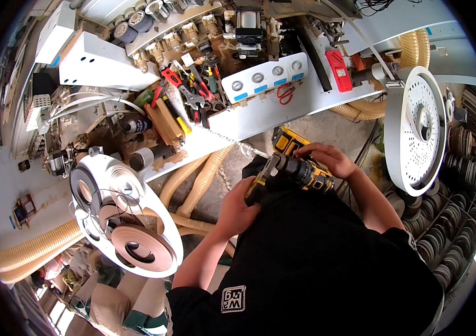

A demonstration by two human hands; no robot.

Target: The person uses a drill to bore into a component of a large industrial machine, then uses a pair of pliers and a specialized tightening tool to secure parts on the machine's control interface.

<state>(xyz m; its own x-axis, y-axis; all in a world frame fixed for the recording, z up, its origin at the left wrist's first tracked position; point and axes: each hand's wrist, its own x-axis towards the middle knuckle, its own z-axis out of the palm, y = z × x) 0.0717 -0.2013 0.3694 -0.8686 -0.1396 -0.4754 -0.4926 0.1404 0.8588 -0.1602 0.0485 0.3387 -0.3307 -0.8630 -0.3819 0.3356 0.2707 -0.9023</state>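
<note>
Close to my body I hold a yellow-and-black cordless drill (pixel 312 176) crosswise, its chuck to the left and its battery (pixel 289 141) away from me. My right hand (pixel 330 159) is closed around the drill's handle. My left hand (pixel 239 206) is wrapped about a small yellow-and-black tool (pixel 259 186) with a grey metal end, close by the drill's chuck. The exact kind of that tool is not clear, and my fingers cover part of it. Whether its metal end touches the chuck I cannot tell.
Ahead runs a machine bed (pixel 260 115) with pliers and screwdrivers (pixel 187 92), red-handled scissors (pixel 285 94), a gauge panel (pixel 266 77) and a red box (pixel 339 71). A reel (pixel 173 246) with coiled edging stands left, a perforated disc (pixel 417 131) right. Ribbed hoses (pixel 200 182) lie beneath.
</note>
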